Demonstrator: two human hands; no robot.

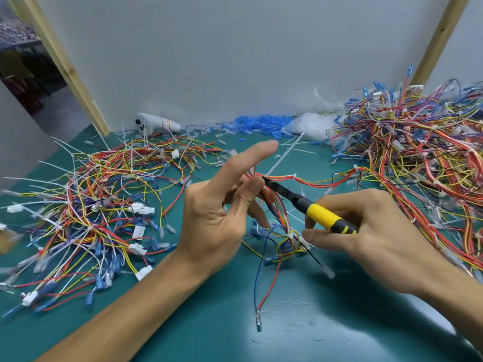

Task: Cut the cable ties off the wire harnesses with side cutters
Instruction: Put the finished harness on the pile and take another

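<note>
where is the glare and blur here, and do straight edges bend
Head view: pale glare on the green mat below the right hand; wire harnesses at the left edge smear into blur; the wooden posts lean outward from wide-angle distortion; the side cutters look sharp.
</note>
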